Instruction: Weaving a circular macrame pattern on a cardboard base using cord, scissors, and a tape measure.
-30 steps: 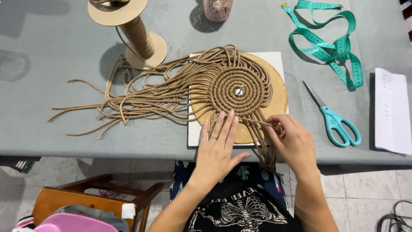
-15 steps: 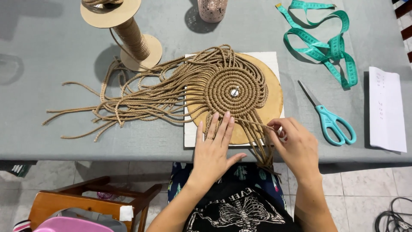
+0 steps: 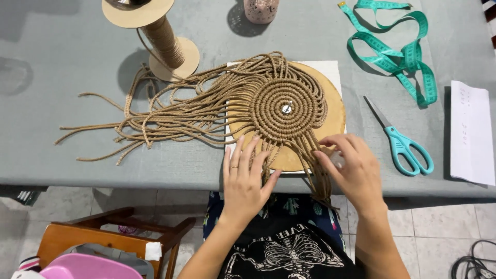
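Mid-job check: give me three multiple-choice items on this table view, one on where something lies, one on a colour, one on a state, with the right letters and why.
1. Where do the scissors lie?
A. right of the round board
B. left of the spool
C. on the chair

2. What colour is the measuring tape?
A. red
B. teal
C. black

3. How is the left hand placed?
A. lifted off the table
B. gripping the scissors
C. flat, fingers spread on the cords

Answers: 1 A, they rest on the table right of the board. 2 B, it matches the scissor handles. 3 C, its palm lies down at the board's near edge.
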